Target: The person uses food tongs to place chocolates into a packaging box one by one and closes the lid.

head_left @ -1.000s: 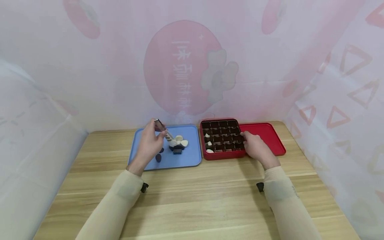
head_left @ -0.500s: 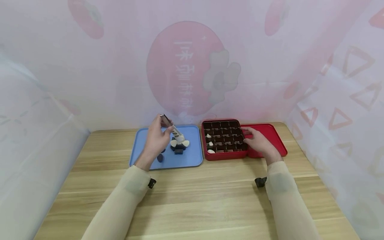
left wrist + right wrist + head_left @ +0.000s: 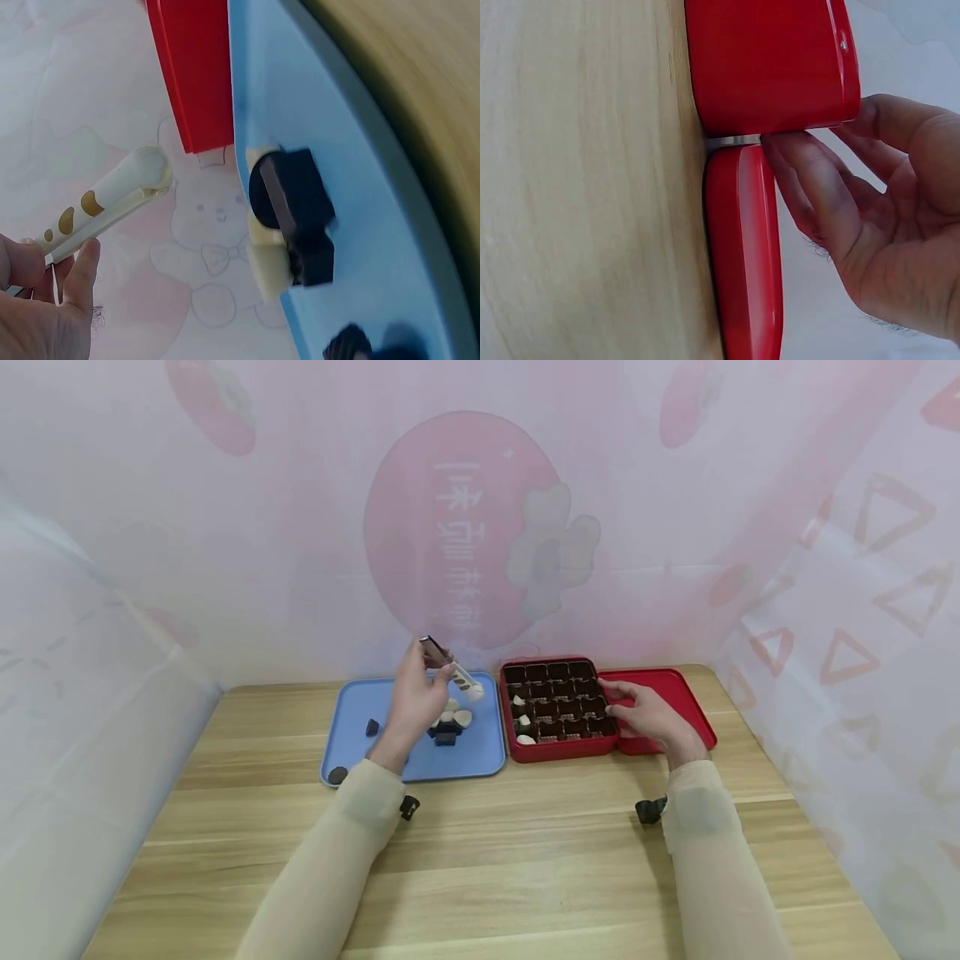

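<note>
My left hand [image 3: 417, 697] holds a pair of tongs [image 3: 97, 202] with white, slotted ends above the blue tray [image 3: 348, 710]. In the left wrist view, a cream-coloured piece [image 3: 156, 180] seems to sit between the tips, though it blends with them. Under the tongs, white chocolates [image 3: 462, 719] and dark chocolates [image 3: 446, 739] lie heaped on the tray. My right hand [image 3: 648, 718] rests its fingertips against the right side of a red box [image 3: 566, 749], whose brown insert has many compartments. Three white pieces [image 3: 526, 740] are in its leftmost column.
A red lid [image 3: 686, 710] lies right of the box, below my right hand. Loose dark chocolates [image 3: 338, 774] lie toward the tray's left side, one near its front left corner. A printed cloth wall [image 3: 300, 568] closes off the back of the wooden table [image 3: 525, 860].
My left hand has lifted the tongs from the chocolate heap and moved right, toward the box. My right hand's fingers have loosened from the box's rim and spread along its side.
</note>
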Motion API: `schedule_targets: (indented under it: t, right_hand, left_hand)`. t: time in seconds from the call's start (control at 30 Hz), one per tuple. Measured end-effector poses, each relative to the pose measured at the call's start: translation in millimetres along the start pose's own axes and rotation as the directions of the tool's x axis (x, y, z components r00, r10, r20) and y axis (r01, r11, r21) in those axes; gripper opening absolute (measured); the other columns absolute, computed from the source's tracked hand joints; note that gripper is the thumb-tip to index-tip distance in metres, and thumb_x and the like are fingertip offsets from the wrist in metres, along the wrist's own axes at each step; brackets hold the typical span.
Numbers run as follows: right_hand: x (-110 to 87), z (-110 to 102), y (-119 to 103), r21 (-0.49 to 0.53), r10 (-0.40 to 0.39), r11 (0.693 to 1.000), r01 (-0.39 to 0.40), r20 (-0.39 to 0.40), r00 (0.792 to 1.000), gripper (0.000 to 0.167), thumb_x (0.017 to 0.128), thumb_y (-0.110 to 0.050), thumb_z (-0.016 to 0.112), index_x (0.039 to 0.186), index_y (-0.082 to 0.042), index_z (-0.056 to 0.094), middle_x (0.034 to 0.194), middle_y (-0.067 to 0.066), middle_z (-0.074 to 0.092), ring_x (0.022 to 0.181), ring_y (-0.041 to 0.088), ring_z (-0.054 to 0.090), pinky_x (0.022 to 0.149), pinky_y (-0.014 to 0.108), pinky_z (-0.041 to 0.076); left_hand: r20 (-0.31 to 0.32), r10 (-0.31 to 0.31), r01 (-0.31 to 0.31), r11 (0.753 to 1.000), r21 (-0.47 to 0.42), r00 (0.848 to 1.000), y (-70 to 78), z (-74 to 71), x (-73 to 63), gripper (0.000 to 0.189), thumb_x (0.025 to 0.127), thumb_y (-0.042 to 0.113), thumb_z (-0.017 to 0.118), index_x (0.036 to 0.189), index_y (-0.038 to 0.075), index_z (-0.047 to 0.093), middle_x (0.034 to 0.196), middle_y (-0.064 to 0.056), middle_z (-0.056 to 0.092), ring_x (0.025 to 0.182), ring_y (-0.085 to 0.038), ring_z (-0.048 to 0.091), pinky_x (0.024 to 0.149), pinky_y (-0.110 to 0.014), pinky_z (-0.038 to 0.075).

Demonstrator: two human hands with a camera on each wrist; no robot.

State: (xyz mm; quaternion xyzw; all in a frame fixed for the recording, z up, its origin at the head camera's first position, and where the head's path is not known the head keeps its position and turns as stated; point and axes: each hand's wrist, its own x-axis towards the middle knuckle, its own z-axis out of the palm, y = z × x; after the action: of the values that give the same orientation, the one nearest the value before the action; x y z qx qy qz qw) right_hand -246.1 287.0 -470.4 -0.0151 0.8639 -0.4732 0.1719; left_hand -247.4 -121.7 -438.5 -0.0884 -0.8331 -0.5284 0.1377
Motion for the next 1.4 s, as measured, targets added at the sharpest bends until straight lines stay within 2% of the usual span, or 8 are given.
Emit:
schedule_targets:
  t: [0.2, 0.4, 0.67, 0.87, 1.07, 1.23, 1.4]
  right_hand:
    - [-2.6, 1.2, -4.1, -0.033, -0.015, 0.999, 0.015, 0.005, 1.0, 0.07, 0.119, -0.006, 0.062, 0.184, -0.016, 0.038, 0.172, 0.031, 0.053, 0.09, 0.014, 0.064, 0.075, 0.023, 0.068]
    - [-4.9, 1.0, -8.1, -0.065, -0.022, 0.998, 0.022, -0.006, 1.0, 0.07, 0.118, -0.007, 0.064, 0.184, -0.014, 0.039, 0.169, 0.032, 0.055, 0.091, 0.015, 0.065, 0.072, 0.024, 0.068]
    - [-5.9, 1.4, -7.3, -0.077, -0.027, 0.997, 0.026, -0.005, 1.0, 0.07, 0.118, -0.006, 0.064, 0.183, -0.014, 0.04, 0.165, 0.032, 0.057, 0.084, 0.014, 0.062, 0.071, 0.023, 0.066]
    - [-6.6, 2.9, -10.6, -0.088, -0.029, 0.996, 0.029, 0.006, 1.0, 0.07, 0.118, -0.006, 0.065, 0.183, -0.014, 0.04, 0.166, 0.033, 0.056, 0.091, 0.016, 0.065, 0.072, 0.022, 0.066]
    - [-7.0, 4.0, -14.4, -0.119, -0.04, 0.992, 0.04, 0.007, 0.999, 0.069, 0.118, -0.006, 0.064, 0.183, -0.012, 0.04, 0.163, 0.034, 0.056, 0.086, 0.015, 0.063, 0.071, 0.023, 0.066]
    - [-9.6, 5.0, -16.2, -0.171, -0.033, 0.985, 0.034, 0.013, 0.999, 0.068, 0.119, -0.007, 0.064, 0.183, -0.011, 0.04, 0.158, 0.033, 0.059, 0.086, 0.016, 0.065, 0.073, 0.024, 0.07]
    - [-10.9, 7.2, -19.1, -0.199, -0.046, 0.979, 0.048, 0.014, 0.999, 0.068, 0.119, -0.006, 0.064, 0.182, -0.009, 0.039, 0.149, 0.031, 0.06, 0.087, 0.017, 0.064, 0.074, 0.026, 0.072]
  left_hand:
    - [-0.033, 0.005, -0.007, 0.999, -0.044, 0.999, 1.3, 14.1, 7.2, 0.012, 0.116, 0.0, 0.068, 0.123, 0.002, 0.059, 0.139, -0.022, 0.072, 0.131, -0.043, 0.071, 0.099, -0.051, 0.066]
    - [-0.066, 0.0, -0.004, 0.998, -0.062, 0.998, 2.6, 29.0, 14.6, 0.018, 0.116, 0.002, 0.07, 0.132, 0.002, 0.062, 0.137, -0.021, 0.074, 0.133, -0.042, 0.071, 0.096, -0.05, 0.065]
    - [-0.121, -0.015, 0.003, 0.995, -0.105, 0.993, 3.6, 54.2, 25.3, 0.02, 0.115, -0.001, 0.07, 0.133, -0.001, 0.063, 0.134, -0.026, 0.075, 0.132, -0.046, 0.072, 0.102, -0.057, 0.066]
    - [-0.094, -0.001, -0.007, 0.997, -0.083, 0.996, 3.6, 66.3, 29.3, 0.01, 0.117, 0.002, 0.066, 0.125, 0.0, 0.06, 0.139, -0.024, 0.073, 0.133, -0.045, 0.07, 0.11, -0.059, 0.062]
    - [-0.058, -0.013, 0.009, 0.998, -0.066, 0.998, -1.4, 72.2, 30.0, 0.018, 0.12, 0.006, 0.063, 0.137, 0.0, 0.061, 0.137, -0.022, 0.067, 0.132, -0.042, 0.067, 0.109, -0.058, 0.059]
    - [-0.042, -0.025, 0.023, 0.998, -0.055, 0.999, -5.4, 73.9, 29.3, 0.019, 0.121, 0.007, 0.063, 0.139, 0.004, 0.059, 0.137, -0.021, 0.066, 0.131, -0.041, 0.067, 0.107, -0.059, 0.058]
    - [-0.035, -0.032, 0.03, 0.998, -0.046, 0.999, -5.8, 74.1, 28.9, 0.021, 0.121, 0.009, 0.062, 0.141, 0.005, 0.059, 0.14, -0.021, 0.066, 0.136, -0.041, 0.067, 0.112, -0.059, 0.059]
